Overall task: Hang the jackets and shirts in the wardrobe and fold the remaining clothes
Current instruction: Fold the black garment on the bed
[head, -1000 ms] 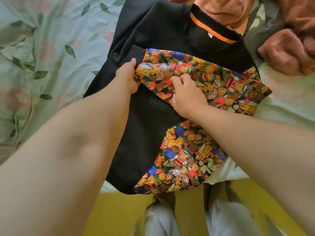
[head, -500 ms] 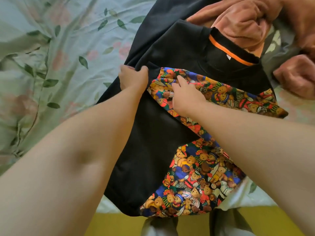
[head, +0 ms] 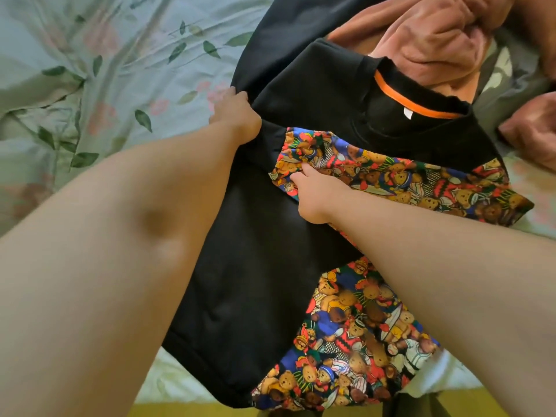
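Black T-shirt [head: 255, 266] flat on leaf-patterned bed sheet [head: 90, 85], long axis running from the near hem to the collar beyond the fingers. Left hand [head: 237, 115] grips its black side edge. Right hand [head: 316, 194], just beside it, pinches the folded teddy-bear-print sleeve [head: 406, 179].

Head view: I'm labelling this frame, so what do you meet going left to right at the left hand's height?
Leaf-print bedsheet → left hand → black shirt → orange neck trim → pink fleece garment.
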Motion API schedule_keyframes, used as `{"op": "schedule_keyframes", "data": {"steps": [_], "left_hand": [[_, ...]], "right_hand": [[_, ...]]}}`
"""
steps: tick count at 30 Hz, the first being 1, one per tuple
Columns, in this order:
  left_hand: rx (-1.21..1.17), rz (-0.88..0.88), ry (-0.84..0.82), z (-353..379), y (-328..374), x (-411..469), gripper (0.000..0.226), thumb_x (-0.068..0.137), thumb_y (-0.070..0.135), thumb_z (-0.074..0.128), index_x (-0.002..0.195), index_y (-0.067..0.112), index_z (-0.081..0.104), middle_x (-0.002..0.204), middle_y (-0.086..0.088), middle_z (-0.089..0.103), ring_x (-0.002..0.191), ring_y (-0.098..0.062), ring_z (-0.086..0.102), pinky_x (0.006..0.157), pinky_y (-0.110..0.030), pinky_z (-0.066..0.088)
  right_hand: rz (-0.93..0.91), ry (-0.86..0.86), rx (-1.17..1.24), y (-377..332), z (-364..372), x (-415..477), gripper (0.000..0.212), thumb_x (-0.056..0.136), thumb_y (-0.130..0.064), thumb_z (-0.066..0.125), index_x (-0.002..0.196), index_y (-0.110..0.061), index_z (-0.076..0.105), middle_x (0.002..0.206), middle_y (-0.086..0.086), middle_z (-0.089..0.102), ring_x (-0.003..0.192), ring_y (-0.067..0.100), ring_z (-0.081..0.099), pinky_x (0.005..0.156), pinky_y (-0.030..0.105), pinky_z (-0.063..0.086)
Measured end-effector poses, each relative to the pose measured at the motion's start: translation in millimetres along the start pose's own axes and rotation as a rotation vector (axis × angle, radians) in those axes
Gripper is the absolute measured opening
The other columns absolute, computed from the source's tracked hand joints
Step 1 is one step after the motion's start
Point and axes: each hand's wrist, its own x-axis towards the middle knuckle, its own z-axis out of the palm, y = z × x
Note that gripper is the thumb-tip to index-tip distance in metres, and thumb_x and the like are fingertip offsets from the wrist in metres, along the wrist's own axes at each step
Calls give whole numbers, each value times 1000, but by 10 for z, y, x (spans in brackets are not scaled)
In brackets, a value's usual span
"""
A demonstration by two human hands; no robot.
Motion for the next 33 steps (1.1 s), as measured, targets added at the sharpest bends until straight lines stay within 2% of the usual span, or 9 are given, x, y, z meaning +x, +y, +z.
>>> {"op": "schedule_keyframes", "data": {"steps": [4, 7, 10, 13, 16, 20, 26, 30, 33], "left_hand": [[-267, -140, 139, -118, 32, 30, 48, 100, 14, 49, 148, 18, 50, 148, -7, 53, 135, -28, 50, 109, -37, 41], [-470, -264, 325, -324, 16, 121, 34, 103, 27, 51, 134, 22, 63, 128, 0, 65, 118, -19, 61, 96, -29, 46], [-755, -356, 446, -584, -58, 220, 27, 95, 10, 54, 114, 22, 69, 104, 6, 62, 100, -15, 60, 84, -23, 46], [-867, -400, 438, -779, -136, 270, 33, 94, 10, 49, 123, 19, 60, 109, 0, 61, 94, -17, 60, 71, -24, 48], [-961, -446, 243, -884, -241, 301, 44, 96, 22, 58, 139, 13, 56, 131, -7, 64, 102, -19, 65, 78, -29, 58], [-916, -524, 15, -837, -314, 245, 61, 82, 28, 82, 134, 13, 54, 115, -9, 66, 104, -31, 64, 91, -48, 58], [-1247, -620, 95, -959, -210, 240, 53, 94, 44, 68, 138, 20, 51, 120, -8, 63, 105, -29, 63, 96, -43, 55], [-1592, -504, 243, -1161, -274, 211, 42, 100, 45, 54, 133, 19, 52, 120, -7, 64, 107, -30, 59, 97, -44, 48], [-1664, -333, 270, -1250, -230, 55, 49, 101, 52, 49, 140, 22, 49, 128, -5, 63, 114, -28, 58, 105, -48, 44]], "right_hand": [[8, -73, 16, 21, -76, 64, 71, 97, -12, 51, 160, -15, 17, 168, 11, 3, 146, 39, 31, 112, 45, 40], [33, -104, 35, 34, -69, 98, 73, 97, -10, 51, 160, -16, 15, 168, 9, 4, 144, 40, 33, 111, 46, 42], [60, -118, 21, -1, -17, 120, 74, 95, -7, 51, 159, -16, 15, 168, 8, 2, 141, 43, 36, 109, 51, 44], [85, -127, 19, -40, 3, 130, 75, 94, -6, 51, 158, -17, 15, 168, 9, 1, 140, 44, 36, 107, 51, 45], [93, -119, 54, -36, -11, 129, 74, 94, -7, 52, 158, -17, 15, 164, 9, 13, 138, 41, 40, 106, 49, 46], [101, -84, 141, -32, -9, 126, 82, 97, -9, 52, 160, -23, 2, 162, 7, 20, 136, 35, 43, 105, 46, 47], [121, -114, 114, -76, 28, 135, 88, 101, -14, 49, 159, -28, -16, 169, 3, -2, 145, 37, 34, 112, 49, 42], [107, -116, 65, -85, 53, 127, 89, 101, -15, 50, 159, -26, -16, 169, 5, -8, 149, 38, 26, 115, 48, 39], [105, -106, 79, -88, 57, 112, 90, 101, -15, 52, 160, -26, -14, 169, 5, -9, 151, 38, 21, 117, 48, 37]]}}
